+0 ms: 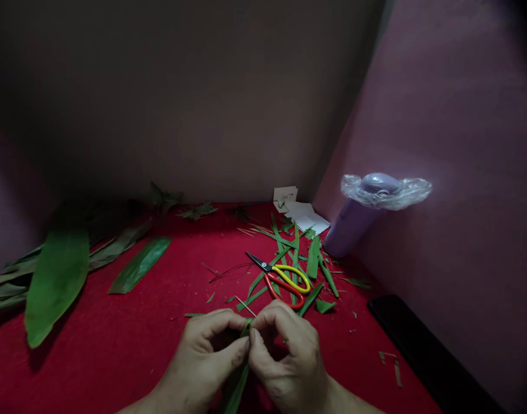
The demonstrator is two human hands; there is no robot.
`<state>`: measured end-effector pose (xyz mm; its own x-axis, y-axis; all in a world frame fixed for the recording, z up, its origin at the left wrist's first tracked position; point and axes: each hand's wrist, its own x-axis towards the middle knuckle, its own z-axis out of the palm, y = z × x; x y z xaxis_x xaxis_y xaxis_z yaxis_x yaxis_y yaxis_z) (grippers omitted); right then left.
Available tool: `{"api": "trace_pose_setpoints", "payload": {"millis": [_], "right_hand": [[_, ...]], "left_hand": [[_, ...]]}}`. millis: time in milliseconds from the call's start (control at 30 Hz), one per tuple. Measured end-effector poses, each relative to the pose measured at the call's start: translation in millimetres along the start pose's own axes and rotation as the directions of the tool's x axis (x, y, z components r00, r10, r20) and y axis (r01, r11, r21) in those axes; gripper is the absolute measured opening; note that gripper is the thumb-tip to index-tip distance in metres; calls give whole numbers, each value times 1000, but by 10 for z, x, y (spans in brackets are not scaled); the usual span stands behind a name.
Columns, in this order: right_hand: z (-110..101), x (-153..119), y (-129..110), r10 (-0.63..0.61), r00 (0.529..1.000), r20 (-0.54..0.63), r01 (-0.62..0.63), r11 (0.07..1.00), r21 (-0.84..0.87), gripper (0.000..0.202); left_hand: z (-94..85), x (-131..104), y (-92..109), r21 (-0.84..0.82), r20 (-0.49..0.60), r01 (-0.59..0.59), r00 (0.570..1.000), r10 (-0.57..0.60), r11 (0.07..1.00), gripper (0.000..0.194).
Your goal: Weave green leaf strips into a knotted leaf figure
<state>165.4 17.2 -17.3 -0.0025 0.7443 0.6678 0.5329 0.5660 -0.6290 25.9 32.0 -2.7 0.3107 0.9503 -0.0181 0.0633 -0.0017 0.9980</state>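
My left hand (207, 356) and my right hand (287, 351) meet low in the middle, thumbs and forefingers pinching a folded green leaf strip (237, 388). The strip's lower part hangs down between my wrists. A thin pale stick (245, 306) points up and left from beside my right fingertips; whether it is held cannot be made out. Just beyond my right hand lie scissors (268, 268) with black blades and one yellow and one red handle, resting on cut green leaf strips (296, 247).
Large leaves (58, 282) lie at the left, with a cut leaf piece (141, 265) beside them. White papers (306, 217) and a purple bottle (354, 224) with clear plastic stand at the back right. A black flat object (419, 345) lies right on the red cloth (117, 345).
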Motion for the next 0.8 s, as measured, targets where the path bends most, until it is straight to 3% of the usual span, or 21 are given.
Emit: {"api": "trace_pose_setpoints", "payload": {"millis": [133, 300, 800], "right_hand": [[-8, -12, 10, -9, 1000, 2, 9, 1000, 11, 13], [-19, -7, 19, -3, 1000, 15, 2, 1000, 30, 12], [-74, -3, 23, -57, 993, 99, 44, 991, 128, 14]], "left_hand": [[18, 19, -39, -223, 7, 151, 988, -153, 963, 10], [-15, 51, -91, -319, 24, 209, 977, -213, 924, 14], [-40, 71, -27, -342, 37, 251, 967, -254, 905, 15]]}}
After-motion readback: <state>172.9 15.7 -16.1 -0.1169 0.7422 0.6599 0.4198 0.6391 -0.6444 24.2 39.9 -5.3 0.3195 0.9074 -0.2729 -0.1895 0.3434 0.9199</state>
